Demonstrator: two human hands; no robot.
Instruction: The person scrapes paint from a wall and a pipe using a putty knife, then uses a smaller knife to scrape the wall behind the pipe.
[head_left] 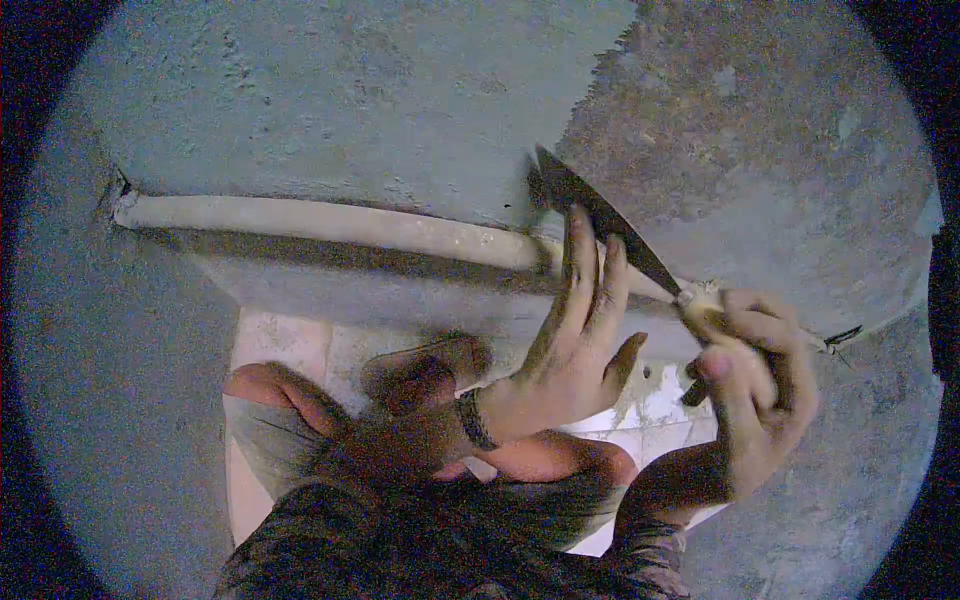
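My right hand (pixel 765 385) is closed around the pale handle of a putty knife (pixel 605 215), whose wide dark blade points up and to the left against the wall. My left hand (pixel 565 370), with a dark bracelet (pixel 474 418) on its wrist, has its fingers stretched out and laid along the lower edge of the blade, thumb apart. Behind both hands a whitish pipe (pixel 370 227) runs across the wall (pixel 400 110). Above the blade, blue-green paint meets a rough brownish bare patch (pixel 720 150) along a jagged edge.
The pipe's left end meets the wall at a dark crack (pixel 122 185), and another dark slit (pixel 845 338) lies at the right. Below are my bent legs (pixel 550 455), a shoe (pixel 425 370) and pale floor tiles (pixel 285 340).
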